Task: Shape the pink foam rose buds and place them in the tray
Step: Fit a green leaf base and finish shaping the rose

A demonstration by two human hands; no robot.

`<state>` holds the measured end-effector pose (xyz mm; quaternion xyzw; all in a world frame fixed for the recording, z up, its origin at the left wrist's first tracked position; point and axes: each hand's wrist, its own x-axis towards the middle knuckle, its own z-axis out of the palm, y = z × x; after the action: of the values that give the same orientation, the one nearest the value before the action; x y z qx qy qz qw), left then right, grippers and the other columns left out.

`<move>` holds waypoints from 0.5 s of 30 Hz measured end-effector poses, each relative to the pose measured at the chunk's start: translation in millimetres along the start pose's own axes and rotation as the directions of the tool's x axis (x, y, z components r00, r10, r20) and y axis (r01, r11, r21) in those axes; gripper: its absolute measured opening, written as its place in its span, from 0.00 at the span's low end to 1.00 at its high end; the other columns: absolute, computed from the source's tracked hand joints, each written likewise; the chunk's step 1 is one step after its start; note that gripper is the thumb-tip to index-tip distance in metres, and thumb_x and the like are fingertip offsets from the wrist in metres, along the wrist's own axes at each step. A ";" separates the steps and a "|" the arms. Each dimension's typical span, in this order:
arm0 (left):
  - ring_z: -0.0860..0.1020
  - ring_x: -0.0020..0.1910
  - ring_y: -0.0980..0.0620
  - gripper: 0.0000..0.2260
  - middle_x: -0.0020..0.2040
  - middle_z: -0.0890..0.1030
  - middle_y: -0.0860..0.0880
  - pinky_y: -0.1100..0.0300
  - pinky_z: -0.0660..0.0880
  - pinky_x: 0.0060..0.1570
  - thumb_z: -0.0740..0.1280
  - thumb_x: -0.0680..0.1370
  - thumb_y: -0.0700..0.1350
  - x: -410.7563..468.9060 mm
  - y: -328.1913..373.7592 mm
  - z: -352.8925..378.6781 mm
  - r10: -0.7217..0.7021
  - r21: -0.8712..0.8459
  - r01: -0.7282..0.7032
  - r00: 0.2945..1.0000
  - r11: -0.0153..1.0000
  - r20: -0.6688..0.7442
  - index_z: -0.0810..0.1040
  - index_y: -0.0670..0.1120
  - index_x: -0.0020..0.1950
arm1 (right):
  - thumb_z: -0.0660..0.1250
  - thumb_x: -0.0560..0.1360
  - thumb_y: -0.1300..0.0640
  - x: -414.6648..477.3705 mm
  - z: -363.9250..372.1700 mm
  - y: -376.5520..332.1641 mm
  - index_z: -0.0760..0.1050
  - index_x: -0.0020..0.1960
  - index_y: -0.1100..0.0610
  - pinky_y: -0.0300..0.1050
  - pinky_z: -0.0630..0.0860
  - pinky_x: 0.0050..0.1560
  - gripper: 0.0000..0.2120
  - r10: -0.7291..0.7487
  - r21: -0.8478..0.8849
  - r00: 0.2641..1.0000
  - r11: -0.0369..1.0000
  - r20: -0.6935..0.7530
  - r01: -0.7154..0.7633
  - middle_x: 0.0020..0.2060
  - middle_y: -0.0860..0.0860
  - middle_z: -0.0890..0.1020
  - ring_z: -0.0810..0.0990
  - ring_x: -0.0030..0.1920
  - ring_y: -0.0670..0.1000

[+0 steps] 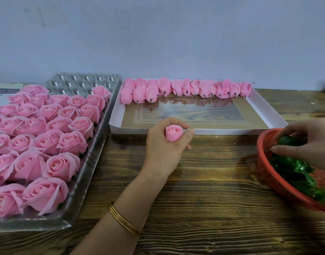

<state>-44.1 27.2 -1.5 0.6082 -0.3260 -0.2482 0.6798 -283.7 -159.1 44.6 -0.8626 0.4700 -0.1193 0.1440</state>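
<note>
Notably, right hand motion-blurred near frame edge, fingers down among green leaves in red mesh basket; basket cut off at right. Whether it grasps any leaf: cannot tell. Left hand, gold bangles on wrist, curled round pink rose bud; bud upright, over wooden table, just before near wall of white tray. Tray holds shaped buds lying along far wall, stubs toward viewer. Clear plastic tray at left, partly cut off, holds open pink roses. Paper behind it: print unreadable.

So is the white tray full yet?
No, mostly empty. Rose buds line only the far edge; the rest of the white tray floor is bare.
</note>
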 end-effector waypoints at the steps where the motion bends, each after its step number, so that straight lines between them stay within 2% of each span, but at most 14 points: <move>1: 0.79 0.28 0.59 0.06 0.33 0.82 0.51 0.73 0.74 0.36 0.75 0.72 0.38 0.0 -0.2 -0.2 -0.002 0.002 0.002 1.000 1.000 0.000 0.80 0.48 0.41 | 0.72 0.53 0.33 -0.3 -0.5 -0.7 0.76 0.39 0.30 0.54 0.81 0.36 0.16 -0.010 -0.006 1.000 1.000 -0.022 0.010 0.31 0.41 0.81 0.81 0.34 0.49; 5: 0.79 0.29 0.58 0.07 0.33 0.82 0.50 0.72 0.75 0.36 0.75 0.72 0.38 0.9 -1.5 -0.4 0.002 0.014 -0.002 1.000 1.000 -0.006 0.80 0.49 0.41 | 0.79 0.58 0.43 -0.8 0.3 4.3 0.76 0.36 0.39 0.57 0.82 0.40 0.13 0.025 -0.048 0.999 0.998 -0.041 -0.027 0.34 0.44 0.81 0.81 0.36 0.52; 7: 0.79 0.28 0.58 0.07 0.33 0.82 0.50 0.71 0.75 0.35 0.75 0.72 0.38 0.7 -1.6 0.0 0.004 0.015 -0.004 1.000 1.000 -0.011 0.80 0.49 0.40 | 0.81 0.57 0.44 -1.3 1.4 11.1 0.76 0.36 0.38 0.57 0.82 0.40 0.15 0.053 -0.077 0.999 0.996 -0.014 -0.054 0.34 0.44 0.81 0.81 0.36 0.52; 10: 0.79 0.28 0.58 0.08 0.33 0.82 0.50 0.69 0.75 0.36 0.75 0.72 0.37 0.4 -2.0 0.3 0.009 0.007 -0.009 1.000 1.000 -0.020 0.80 0.48 0.40 | 0.71 0.52 0.30 4.4 -3.5 33.0 0.75 0.42 0.27 0.51 0.82 0.34 0.19 0.038 -0.090 0.998 0.995 -0.049 -0.042 0.33 0.42 0.82 0.82 0.35 0.50; 12: 0.79 0.28 0.58 0.07 0.34 0.82 0.50 0.69 0.76 0.37 0.74 0.72 0.38 0.3 -1.4 0.5 0.003 0.011 -0.003 1.000 1.000 -0.016 0.80 0.48 0.40 | 0.65 0.52 0.19 5.7 -7.9 42.1 0.75 0.48 0.26 0.50 0.82 0.33 0.26 0.010 -0.044 0.992 0.999 -0.125 -0.015 0.36 0.43 0.83 0.84 0.36 0.48; 13: 0.79 0.28 0.58 0.06 0.34 0.82 0.50 0.69 0.76 0.37 0.74 0.72 0.38 0.3 -1.0 0.6 -0.002 0.013 0.002 1.000 1.000 -0.012 0.80 0.47 0.41 | 0.63 0.54 0.17 3.7 -10.2 39.9 0.75 0.52 0.26 0.53 0.83 0.35 0.30 -0.002 0.007 0.989 1.000 -0.149 0.003 0.37 0.43 0.84 0.84 0.36 0.48; 15: 0.79 0.29 0.58 0.04 0.34 0.82 0.49 0.71 0.75 0.37 0.74 0.73 0.37 0.5 0.1 0.7 -0.013 0.008 0.013 1.000 1.000 -0.011 0.81 0.45 0.41 | 0.65 0.56 0.18 -5.6 -12.1 19.1 0.75 0.60 0.30 0.59 0.83 0.36 0.35 -0.010 0.153 0.990 0.988 -0.140 0.032 0.37 0.43 0.85 0.85 0.35 0.47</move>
<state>-44.3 26.4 -1.3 0.6145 -0.3196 -0.2478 0.6774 -305.6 -165.9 48.6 -0.8432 0.4592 -0.2169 0.1762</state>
